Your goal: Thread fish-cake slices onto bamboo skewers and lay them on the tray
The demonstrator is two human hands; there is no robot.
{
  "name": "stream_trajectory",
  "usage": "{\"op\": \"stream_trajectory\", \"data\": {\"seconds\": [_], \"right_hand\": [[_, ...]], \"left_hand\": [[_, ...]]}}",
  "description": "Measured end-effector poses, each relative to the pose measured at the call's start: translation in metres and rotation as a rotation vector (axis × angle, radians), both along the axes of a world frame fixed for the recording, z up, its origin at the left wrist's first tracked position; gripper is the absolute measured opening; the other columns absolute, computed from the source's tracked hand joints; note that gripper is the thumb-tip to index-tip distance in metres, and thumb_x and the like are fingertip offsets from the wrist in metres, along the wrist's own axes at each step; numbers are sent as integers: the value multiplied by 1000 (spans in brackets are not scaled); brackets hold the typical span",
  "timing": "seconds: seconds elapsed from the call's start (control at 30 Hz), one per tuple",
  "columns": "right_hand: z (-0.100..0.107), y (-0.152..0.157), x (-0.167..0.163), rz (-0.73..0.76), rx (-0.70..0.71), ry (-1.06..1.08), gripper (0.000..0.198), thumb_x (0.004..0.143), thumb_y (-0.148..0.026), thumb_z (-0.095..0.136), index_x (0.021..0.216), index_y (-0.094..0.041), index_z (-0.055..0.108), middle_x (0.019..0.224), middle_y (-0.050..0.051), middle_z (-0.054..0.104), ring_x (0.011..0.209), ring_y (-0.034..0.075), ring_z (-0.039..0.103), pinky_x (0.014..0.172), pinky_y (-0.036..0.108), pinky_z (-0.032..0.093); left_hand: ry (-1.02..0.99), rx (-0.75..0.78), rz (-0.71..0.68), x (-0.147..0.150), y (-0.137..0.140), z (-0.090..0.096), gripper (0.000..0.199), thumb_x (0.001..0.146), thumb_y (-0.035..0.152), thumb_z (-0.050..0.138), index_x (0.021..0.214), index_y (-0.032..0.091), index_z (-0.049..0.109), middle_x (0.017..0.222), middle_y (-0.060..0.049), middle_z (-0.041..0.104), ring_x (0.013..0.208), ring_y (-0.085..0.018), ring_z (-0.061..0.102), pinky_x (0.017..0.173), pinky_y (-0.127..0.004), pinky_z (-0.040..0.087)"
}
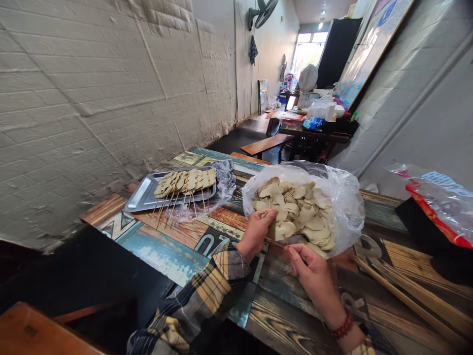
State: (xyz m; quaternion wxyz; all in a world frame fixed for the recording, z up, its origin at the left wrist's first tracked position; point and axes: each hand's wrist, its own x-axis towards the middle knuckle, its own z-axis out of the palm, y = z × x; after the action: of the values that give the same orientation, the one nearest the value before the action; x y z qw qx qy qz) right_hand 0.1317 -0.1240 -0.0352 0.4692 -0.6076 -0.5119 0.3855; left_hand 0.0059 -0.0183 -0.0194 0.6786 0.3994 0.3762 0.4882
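My left hand (255, 232) is closed at the near left edge of a clear plastic bag (347, 207), pinching what looks like a pale slice (271, 230), mostly hidden by the fingers. Thumb and fingers of my right hand (312, 272) are closed on a thin wooden skewer (275, 242), which points left toward my left hand. Inside the opened bag lies a heap of pale, flat oval slices (295, 204). To the left, skewered slices (186, 181) lie in a row on a metal tray (138, 195), their sticks jutting over its near edge.
Long loose wooden skewers (417, 291) lie at the right of the patterned table (158, 251). Crumpled plastic film (224, 180) rests beside the tray. A dark box with red-edged plastic packaging (439, 207) stands at far right. Beyond are a bench (268, 143) and a cluttered table.
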Motion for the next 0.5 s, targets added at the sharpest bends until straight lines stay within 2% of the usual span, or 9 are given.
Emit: {"op": "stream_trajectory", "data": {"seconds": [0.17,0.37,0.5], "right_hand": [[3,-1,-2,-25,16,-29,44,85,-58,52,72,-18,66,46,-4,48,45,13,43,46,24,32],[5,-1,-3,-33,29,-40,44,85,-58,52,70,-18,64,46,-4,46,44,12,42,46,24,32],[5,0,-4,-55,37,-57,43,85,-58,53,71,-18,64,45,-4,46,43,12,41,45,24,32]], "left_hand": [[29,26,-26,2,-3,-1,50,62,61,73,73,12,68,62,-1,59,55,-11,50,54,-23,40],[79,34,-40,2,-4,-1,48,62,59,74,69,12,66,59,0,57,55,-11,49,52,-21,37],[76,41,-37,3,-7,1,46,62,57,75,69,12,67,64,-2,60,59,-11,51,54,-21,39]]}}
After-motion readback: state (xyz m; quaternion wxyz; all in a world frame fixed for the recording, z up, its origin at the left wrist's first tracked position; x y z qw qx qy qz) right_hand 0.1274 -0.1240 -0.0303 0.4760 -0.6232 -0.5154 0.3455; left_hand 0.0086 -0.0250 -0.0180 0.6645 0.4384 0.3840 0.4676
